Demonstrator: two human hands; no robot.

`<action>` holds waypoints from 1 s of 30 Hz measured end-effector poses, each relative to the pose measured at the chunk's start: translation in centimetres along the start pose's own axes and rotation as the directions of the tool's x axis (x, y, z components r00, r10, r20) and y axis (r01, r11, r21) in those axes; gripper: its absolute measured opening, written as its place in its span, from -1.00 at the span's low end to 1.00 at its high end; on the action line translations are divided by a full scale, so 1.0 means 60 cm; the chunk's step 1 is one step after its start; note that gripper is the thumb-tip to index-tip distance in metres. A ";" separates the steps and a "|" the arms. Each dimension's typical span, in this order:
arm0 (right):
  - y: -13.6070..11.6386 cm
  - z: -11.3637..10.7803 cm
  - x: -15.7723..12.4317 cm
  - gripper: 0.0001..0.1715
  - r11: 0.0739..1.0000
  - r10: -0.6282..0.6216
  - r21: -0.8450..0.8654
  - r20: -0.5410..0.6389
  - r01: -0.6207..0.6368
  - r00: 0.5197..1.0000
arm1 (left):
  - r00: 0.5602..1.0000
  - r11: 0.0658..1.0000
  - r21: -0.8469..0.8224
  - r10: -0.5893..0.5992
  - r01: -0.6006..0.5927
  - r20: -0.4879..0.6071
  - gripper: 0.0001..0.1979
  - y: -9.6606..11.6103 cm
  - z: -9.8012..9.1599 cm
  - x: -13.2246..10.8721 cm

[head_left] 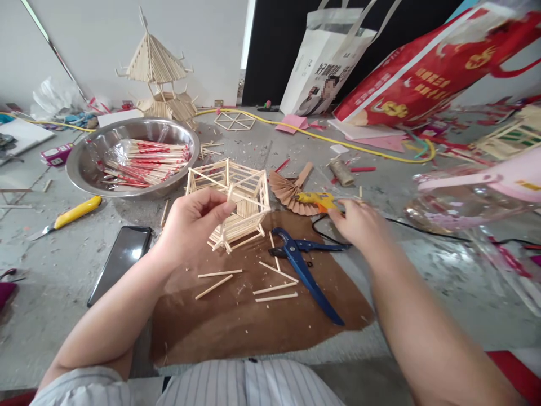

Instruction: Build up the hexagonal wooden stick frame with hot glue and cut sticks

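My left hand (198, 220) is closed in a pinch on a short wooden stick (230, 193), held in front of a six-sided frame (249, 228) built of thin wooden sticks. The hand hides part of the frame's left side. To the right, my right hand (357, 220) is closed around a yellow hot glue gun (316, 198), its nozzle pointing left over a folded brown paper fan (291, 194). Blue cutters (306, 270) lie below, on a brown sheet (253, 332). Several cut sticks (276, 287) are scattered beside them.
A metal bowl (76, 175) with wrapped sticks stands behind left, before a stick pagoda (154, 62). A yellow utility knife (78, 213) and a phone (120, 262) lie left. Black glue-gun cord (422, 230) runs right towards a plastic bottle (460, 197). Bags (325, 62) stand behind.
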State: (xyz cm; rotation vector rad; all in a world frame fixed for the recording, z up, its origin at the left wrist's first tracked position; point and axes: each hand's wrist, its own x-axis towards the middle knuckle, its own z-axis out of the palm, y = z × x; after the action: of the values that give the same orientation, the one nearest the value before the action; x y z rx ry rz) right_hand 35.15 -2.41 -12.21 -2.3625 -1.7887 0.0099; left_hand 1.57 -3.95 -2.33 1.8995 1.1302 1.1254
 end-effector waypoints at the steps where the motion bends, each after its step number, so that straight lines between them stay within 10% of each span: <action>1: 0.009 0.006 0.019 -0.36 1.000 0.018 0.002 0.046 -0.018 0.999 | 1.000 1.000 -0.022 -0.008 0.007 -0.023 -0.79 -0.001 -0.003 0.003; 10: 0.037 0.013 0.054 -0.69 0.977 0.051 0.188 0.249 -0.100 0.967 | 0.981 0.961 -0.241 -0.165 0.137 -0.099 -0.79 -0.022 -0.015 0.026; 18: 0.016 -0.059 0.024 -0.63 0.760 0.222 0.614 0.062 -0.213 0.973 | 0.968 0.902 -0.365 -0.250 0.231 -0.004 -0.84 -0.036 -0.018 0.032; 23: -0.020 -0.093 0.017 -0.64 0.629 0.023 0.762 0.177 -0.152 0.984 | 0.963 0.903 -0.341 -0.266 0.262 0.035 -0.84 -0.034 -0.021 0.033; 30: -0.114 -0.149 -0.014 -0.73 0.746 -0.383 0.637 0.173 0.193 0.907 | 0.960 0.924 -0.278 -0.279 0.261 -0.025 -0.77 -0.037 -0.025 0.035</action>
State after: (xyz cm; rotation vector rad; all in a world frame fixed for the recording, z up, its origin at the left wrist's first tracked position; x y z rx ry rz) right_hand 29.41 -2.66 -2.52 -1.6618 -1.8830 0.8153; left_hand 0.00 -0.99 -2.87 1.4562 1.1648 1.1271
